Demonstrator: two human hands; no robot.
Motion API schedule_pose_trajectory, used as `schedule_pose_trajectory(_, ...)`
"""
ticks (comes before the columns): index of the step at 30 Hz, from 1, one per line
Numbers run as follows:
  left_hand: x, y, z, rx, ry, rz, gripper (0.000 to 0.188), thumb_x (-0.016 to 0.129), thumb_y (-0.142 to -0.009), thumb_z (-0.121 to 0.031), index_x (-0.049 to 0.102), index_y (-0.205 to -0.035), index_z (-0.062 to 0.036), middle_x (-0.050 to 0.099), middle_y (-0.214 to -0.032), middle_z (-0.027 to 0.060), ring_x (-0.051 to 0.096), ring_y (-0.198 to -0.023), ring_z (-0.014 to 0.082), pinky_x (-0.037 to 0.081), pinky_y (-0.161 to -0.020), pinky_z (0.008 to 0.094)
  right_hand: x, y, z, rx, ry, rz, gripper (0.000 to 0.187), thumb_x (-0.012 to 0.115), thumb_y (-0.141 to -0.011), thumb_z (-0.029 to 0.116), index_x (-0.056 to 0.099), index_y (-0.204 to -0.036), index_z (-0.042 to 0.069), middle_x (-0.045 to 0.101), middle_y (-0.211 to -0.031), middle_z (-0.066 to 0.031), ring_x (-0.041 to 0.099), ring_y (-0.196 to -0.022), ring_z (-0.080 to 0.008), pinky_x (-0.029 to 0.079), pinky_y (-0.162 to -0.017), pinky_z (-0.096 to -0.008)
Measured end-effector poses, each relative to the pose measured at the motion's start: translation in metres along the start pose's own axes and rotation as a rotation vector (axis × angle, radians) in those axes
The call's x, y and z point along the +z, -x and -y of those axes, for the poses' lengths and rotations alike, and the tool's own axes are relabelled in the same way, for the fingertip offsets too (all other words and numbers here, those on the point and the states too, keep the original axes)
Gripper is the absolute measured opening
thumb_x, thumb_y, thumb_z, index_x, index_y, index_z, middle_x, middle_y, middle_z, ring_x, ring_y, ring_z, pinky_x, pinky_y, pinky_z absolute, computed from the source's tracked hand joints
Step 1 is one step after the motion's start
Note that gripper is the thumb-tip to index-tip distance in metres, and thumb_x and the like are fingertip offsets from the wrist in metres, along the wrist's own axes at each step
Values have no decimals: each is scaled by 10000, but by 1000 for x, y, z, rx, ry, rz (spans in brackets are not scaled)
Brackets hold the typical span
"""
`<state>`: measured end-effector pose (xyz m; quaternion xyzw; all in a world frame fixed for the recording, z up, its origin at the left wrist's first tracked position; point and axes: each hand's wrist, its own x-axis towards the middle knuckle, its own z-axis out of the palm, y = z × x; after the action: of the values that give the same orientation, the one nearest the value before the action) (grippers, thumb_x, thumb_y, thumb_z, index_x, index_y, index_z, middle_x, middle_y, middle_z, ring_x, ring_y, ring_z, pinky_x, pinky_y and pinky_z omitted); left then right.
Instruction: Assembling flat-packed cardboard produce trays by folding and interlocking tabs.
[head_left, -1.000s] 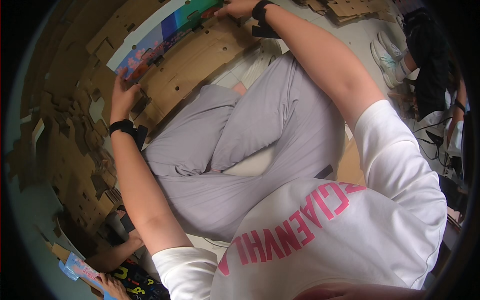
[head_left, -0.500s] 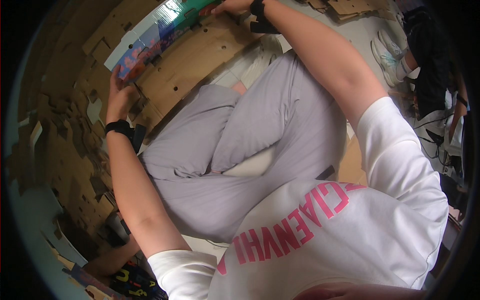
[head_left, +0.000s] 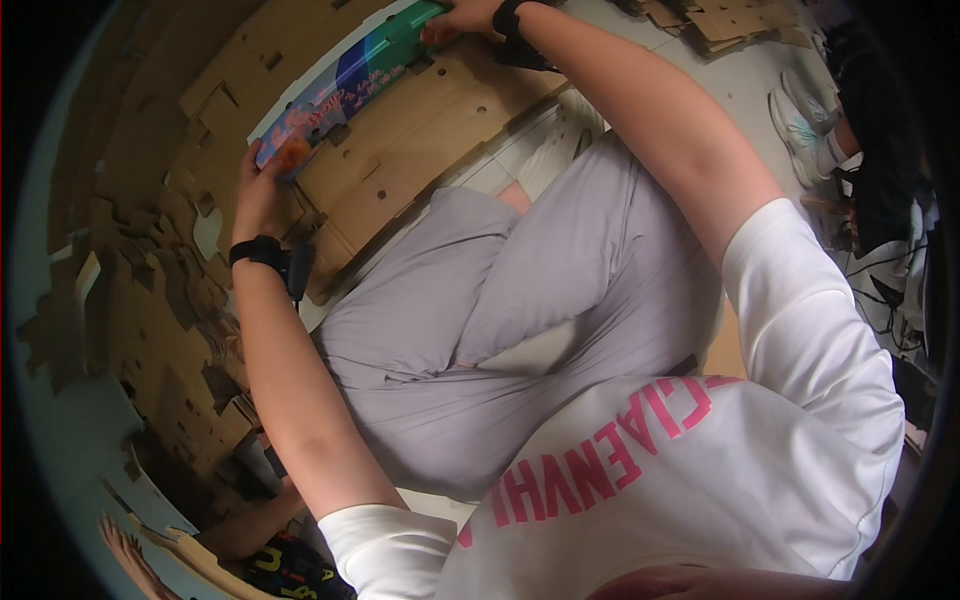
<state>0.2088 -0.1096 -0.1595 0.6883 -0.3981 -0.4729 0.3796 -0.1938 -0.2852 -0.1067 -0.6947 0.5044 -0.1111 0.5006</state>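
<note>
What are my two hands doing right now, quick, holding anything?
Left hand: fingers at the left end of the printed cardboard; whether its grip is closed can't be told.
Right hand: fingers at its right end; closure unclear too.

Wide fisheye, downward from head height

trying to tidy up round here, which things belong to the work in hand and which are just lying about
In hand:
- left hand and right hand, at opposite ends of the strip
- colourful printed strip
- brown cardboard alongside it

Apparently lying about:
- cardboard pieces, top right
- cardboard pile, left
</note>
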Motion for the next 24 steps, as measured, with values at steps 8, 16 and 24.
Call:
schedule_pose_trajectory(8,11,8,2,104,-165,-56,664,641,-931,-150,400,-1547,-96,539,-1403,189,521,-1300,278,364,-1121,365,6,-14,-14,-86,444,-191,678,614,-973,269,352,-1586,147,479,-1476,-302,516,-1313,-448,424,-1111,-491)
schedule_pose_trajectory(16,31,26,-9,657,-1229,-502,713,728,-859,-202,449,-1507,-103,530,-1402,237,500,-1309,398,416,-1105,475,19,25,16,-208,796,-359,613,660,-932,255,476,-1486,68,503,-1471,-242,472,-1374,-390,426,-1112,-450)
schedule_pose_trajectory(24,51,44,-33,642,-1040,-172,768,759,-799,-162,429,-1491,-121,461,-1491,269,444,-1373,429,380,-1148,501,19,39,37,-315,935,-308,448,713,-877,234,643,-1263,18,614,-1304,-190,576,-1210,-372,464,-1052,-463)
